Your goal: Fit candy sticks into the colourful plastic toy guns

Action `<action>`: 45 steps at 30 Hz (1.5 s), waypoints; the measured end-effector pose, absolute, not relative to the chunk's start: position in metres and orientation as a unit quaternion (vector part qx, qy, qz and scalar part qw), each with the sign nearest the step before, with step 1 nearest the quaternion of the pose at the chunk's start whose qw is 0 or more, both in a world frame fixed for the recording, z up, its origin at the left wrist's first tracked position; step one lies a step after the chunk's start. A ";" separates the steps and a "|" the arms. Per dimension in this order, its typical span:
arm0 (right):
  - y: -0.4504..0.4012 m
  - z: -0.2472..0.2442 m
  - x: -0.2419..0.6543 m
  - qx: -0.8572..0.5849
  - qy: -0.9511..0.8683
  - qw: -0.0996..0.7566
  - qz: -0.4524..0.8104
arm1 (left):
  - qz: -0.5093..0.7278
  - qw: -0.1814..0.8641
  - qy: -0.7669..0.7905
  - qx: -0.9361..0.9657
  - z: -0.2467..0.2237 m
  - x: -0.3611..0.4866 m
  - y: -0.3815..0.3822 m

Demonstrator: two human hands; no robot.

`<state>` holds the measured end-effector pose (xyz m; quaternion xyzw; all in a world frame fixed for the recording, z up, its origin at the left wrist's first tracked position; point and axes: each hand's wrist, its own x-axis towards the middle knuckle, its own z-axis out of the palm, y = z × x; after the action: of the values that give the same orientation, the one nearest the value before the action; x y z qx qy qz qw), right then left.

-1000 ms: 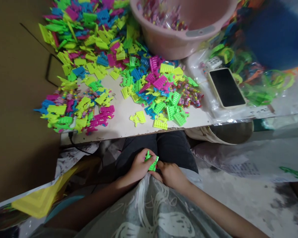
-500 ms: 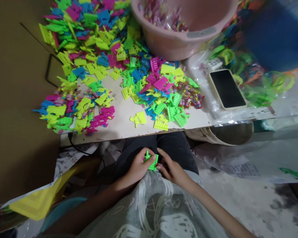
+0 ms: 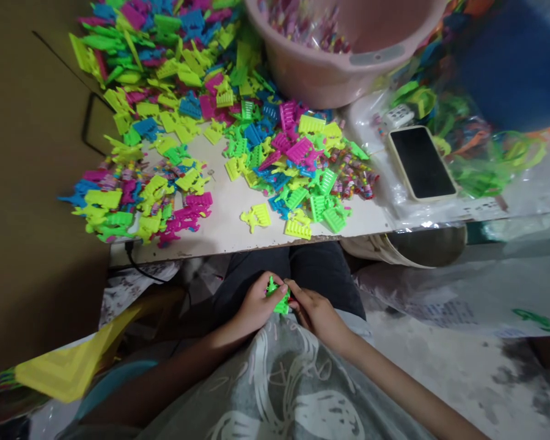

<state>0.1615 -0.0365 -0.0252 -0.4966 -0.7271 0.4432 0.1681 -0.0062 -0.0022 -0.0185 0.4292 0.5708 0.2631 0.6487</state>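
Above my lap, my left hand (image 3: 255, 305) is closed around a bright green plastic toy piece (image 3: 282, 304), its thumb lying across the front. My right hand (image 3: 319, 311) meets the piece at its right edge, fingers bent together. Between those fingers a small red piece (image 3: 293, 300) shows, mostly covered. On the table ahead lies a loose pile of similar slatted toy pieces (image 3: 297, 198) in green, yellow, pink and blue. Small red-ended tubes (image 3: 357, 177) lie at that pile's right side.
A pink basin (image 3: 311, 79) with small wrapped pieces stands at the back. A larger heap of toy pieces (image 3: 174, 67) spreads to the left. A phone (image 3: 422, 164) rests on plastic bags at right. Below the table edge is a white bucket (image 3: 371, 247); cardboard (image 3: 36, 201) stands left.
My right hand's fingers have closed in from being spread, and now press at the green toy piece's right edge. The red piece is more covered. My left hand keeps its hold.
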 end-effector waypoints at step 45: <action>0.108 0.001 0.268 -0.674 -0.723 0.116 -0.095 | 0.062 -0.073 0.705 0.703 0.070 -0.166 0.155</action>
<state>0.2682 0.1082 0.0005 -0.6744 -0.7230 -0.0945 0.1161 -0.1658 0.1555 0.0697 0.7028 0.7049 0.0616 -0.0734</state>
